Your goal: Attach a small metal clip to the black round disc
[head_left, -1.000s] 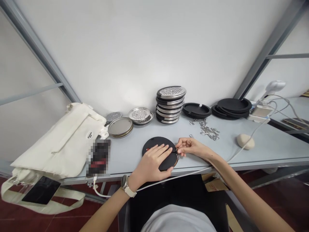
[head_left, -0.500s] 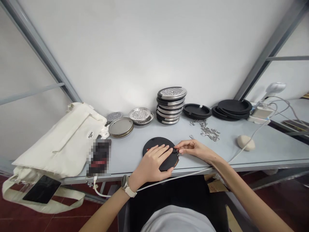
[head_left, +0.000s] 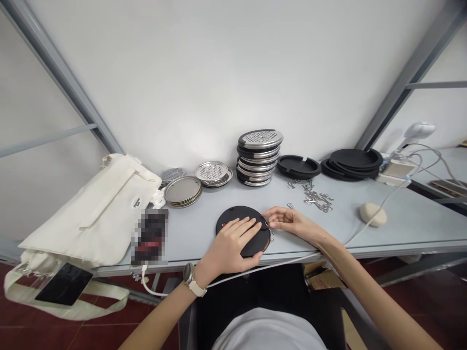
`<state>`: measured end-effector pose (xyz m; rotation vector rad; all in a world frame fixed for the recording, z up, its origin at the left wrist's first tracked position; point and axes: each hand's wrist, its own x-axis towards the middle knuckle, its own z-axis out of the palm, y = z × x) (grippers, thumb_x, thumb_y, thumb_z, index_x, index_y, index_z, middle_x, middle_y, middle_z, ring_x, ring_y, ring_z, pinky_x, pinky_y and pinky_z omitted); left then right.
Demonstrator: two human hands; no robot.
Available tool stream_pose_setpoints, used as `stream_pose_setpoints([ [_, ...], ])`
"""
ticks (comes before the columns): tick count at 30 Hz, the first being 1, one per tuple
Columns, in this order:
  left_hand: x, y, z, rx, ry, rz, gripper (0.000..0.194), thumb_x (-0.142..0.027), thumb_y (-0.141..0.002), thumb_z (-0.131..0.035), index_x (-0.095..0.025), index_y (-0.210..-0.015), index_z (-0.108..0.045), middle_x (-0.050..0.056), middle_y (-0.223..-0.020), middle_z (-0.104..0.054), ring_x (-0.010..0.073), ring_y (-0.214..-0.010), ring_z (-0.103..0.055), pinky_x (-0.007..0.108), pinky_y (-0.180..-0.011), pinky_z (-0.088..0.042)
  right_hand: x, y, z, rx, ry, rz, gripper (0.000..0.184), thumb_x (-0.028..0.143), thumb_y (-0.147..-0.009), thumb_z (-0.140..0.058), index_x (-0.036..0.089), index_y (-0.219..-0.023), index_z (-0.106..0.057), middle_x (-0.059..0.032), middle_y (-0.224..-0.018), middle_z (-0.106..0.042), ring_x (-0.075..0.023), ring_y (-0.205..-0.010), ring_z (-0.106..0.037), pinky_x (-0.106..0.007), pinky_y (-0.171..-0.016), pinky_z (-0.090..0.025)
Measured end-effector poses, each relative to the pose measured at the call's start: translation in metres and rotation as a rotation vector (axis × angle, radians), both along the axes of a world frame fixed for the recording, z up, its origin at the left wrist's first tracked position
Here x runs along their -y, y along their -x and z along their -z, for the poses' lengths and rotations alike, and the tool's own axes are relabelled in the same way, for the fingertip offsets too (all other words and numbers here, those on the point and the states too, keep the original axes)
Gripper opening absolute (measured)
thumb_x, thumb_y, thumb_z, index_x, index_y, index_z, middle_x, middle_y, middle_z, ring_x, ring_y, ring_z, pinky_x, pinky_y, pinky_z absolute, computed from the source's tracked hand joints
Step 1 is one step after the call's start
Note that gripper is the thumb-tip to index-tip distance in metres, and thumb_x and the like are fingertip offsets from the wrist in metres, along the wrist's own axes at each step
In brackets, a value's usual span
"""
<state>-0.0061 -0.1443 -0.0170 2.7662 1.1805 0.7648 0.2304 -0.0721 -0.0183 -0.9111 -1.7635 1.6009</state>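
A round black disc (head_left: 239,216) lies flat on the grey table (head_left: 401,223), near its front edge. My left hand (head_left: 229,245) rests on top of the disc, fingers stretched out and pressing it down. My right hand (head_left: 288,221) is at the disc's right rim, fingers pinched on a small metal clip (head_left: 269,228) that sits at the rim. A watch is on my left wrist.
Behind stand a stack of perforated steel lids with black rims (head_left: 258,158), loose steel discs (head_left: 182,190), black rings (head_left: 352,163), a pile of metal clips (head_left: 315,198) and a beige mouse (head_left: 372,215). A white bag (head_left: 95,209) and a phone (head_left: 150,236) lie left.
My right hand has shifted slightly at the disc's rim while working the clip. My left hand and the disc have stayed put.
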Motion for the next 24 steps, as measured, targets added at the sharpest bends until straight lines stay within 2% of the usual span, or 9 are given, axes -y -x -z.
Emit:
stream_pose_setpoints([
  [5,0.0005,-0.0001,-0.0005,0.002,-0.004,0.002,0.060,-0.038,-0.083,-0.054,-0.020,-0.139,-0.042,0.006,-0.141,-0.049,0.0232,-0.133,-0.044,0.043,-0.112,-0.034,0.0007,0.0009,-0.0018,-0.013,0.004,-0.008,0.034,0.046,-0.075,-0.072,0.018,-0.093,-0.066,-0.0040,-0.089,-0.067,-0.0182,-0.087,-0.061,-0.034,-0.087,-0.045],
  [12,0.0005,-0.0002,-0.0005,0.001,-0.013,0.002,0.061,-0.038,-0.083,-0.054,-0.020,-0.139,-0.042,0.006,-0.141,-0.050,0.0230,-0.133,-0.044,0.042,-0.112,-0.034,0.0039,0.0009,-0.0034,0.004,0.034,0.010,0.038,0.049,-0.074,-0.073,0.017,-0.093,-0.066,-0.0070,-0.095,-0.069,-0.0209,-0.092,-0.061,-0.036,-0.089,-0.046],
  [19,0.0003,0.0000,-0.0002,-0.010,-0.014,0.002,0.060,-0.038,-0.083,-0.053,-0.019,-0.140,-0.042,0.007,-0.141,-0.050,0.0235,-0.133,-0.043,0.043,-0.112,-0.034,0.0028,0.0012,-0.0021,-0.027,0.036,0.011,0.033,0.045,-0.073,-0.075,0.018,-0.088,-0.066,-0.0053,-0.092,-0.069,-0.0191,-0.090,-0.061,-0.035,-0.088,-0.045],
  [24,0.0004,-0.0007,-0.0003,-0.009,-0.018,0.003,0.061,-0.037,-0.083,-0.054,-0.020,-0.140,-0.041,0.007,-0.140,-0.051,0.0238,-0.133,-0.044,0.043,-0.112,-0.034,0.0030,0.0015,-0.0021,0.004,0.027,0.025,0.035,0.048,-0.074,-0.074,0.018,-0.090,-0.067,-0.0046,-0.091,-0.069,-0.0200,-0.089,-0.061,-0.037,-0.087,-0.045],
])
